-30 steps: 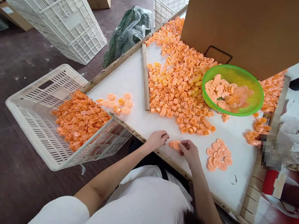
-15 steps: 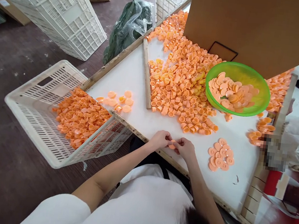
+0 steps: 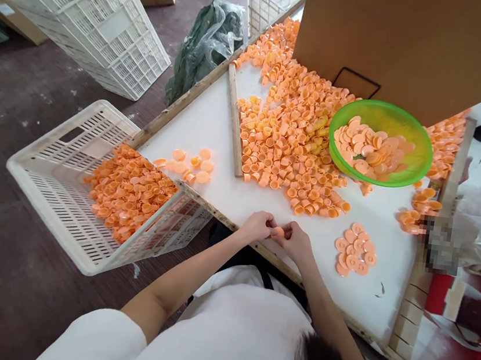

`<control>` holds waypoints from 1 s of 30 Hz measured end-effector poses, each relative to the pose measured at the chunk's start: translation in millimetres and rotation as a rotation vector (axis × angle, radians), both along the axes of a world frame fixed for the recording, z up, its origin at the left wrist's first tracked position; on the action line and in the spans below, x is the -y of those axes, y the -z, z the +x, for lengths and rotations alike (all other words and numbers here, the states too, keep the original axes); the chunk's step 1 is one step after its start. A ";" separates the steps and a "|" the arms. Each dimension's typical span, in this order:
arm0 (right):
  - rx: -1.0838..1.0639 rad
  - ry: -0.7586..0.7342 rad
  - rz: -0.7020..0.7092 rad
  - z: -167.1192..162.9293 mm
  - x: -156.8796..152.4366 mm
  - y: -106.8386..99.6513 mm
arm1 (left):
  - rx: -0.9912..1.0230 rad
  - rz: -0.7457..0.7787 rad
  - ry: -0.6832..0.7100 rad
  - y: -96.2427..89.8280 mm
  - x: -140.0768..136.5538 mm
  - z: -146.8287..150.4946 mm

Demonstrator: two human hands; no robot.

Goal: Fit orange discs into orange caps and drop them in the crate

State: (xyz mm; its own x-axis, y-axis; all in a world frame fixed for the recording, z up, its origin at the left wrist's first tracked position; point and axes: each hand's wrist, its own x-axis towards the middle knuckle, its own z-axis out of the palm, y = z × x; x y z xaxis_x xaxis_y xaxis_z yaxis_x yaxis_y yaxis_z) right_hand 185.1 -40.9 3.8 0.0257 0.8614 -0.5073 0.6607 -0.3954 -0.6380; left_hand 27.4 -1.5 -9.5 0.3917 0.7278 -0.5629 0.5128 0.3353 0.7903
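Close to the table's front edge, my left hand (image 3: 258,226) and my right hand (image 3: 297,240) meet with fingers pinched on one small orange plastic piece (image 3: 278,231). Fingers cover most of it, so whether it is a disc, a cup or both joined cannot be made out. Right of my right hand lies a cluster of flat orange discs (image 3: 355,248). Beyond my hands spreads a large heap of small orange cups (image 3: 295,146). Farther left on the white table (image 3: 200,116) are several loose orange pieces (image 3: 204,165).
A green bowl (image 3: 336,148) of orange discs sits on the cups, before a large cardboard box (image 3: 410,43). At the table's left corner stands a white crate (image 3: 60,181) holding orange pieces. Wooden strips (image 3: 235,122) edge and divide the table. Stacked crates (image 3: 94,16) stand farther left.
Both hands stay in the same place, still pinching the orange piece. It has turned between the fingers, its flat face showing less, and the right fingers have shifted slightly around it.
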 end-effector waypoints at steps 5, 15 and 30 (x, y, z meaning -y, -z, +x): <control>-0.201 0.029 -0.099 9.2 -5.5 9.0 | 0.009 0.025 0.012 -1.9 0.0 -2.9; -0.216 0.155 -0.044 6.4 -7.4 2.4 | -0.050 0.161 0.025 -5.1 -5.4 -11.9; 0.585 0.133 0.175 135.6 23.9 12.8 | -0.543 0.873 -0.132 -29.5 -62.1 -74.2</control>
State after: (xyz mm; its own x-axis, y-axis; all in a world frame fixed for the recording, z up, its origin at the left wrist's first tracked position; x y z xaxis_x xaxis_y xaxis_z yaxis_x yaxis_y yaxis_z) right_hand 320.7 -64.7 -9.0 0.3693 0.9007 -0.2287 0.8725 -0.4208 -0.2483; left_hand -46.7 60.6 20.0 0.1299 0.9860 0.1041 0.8732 -0.1636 0.4592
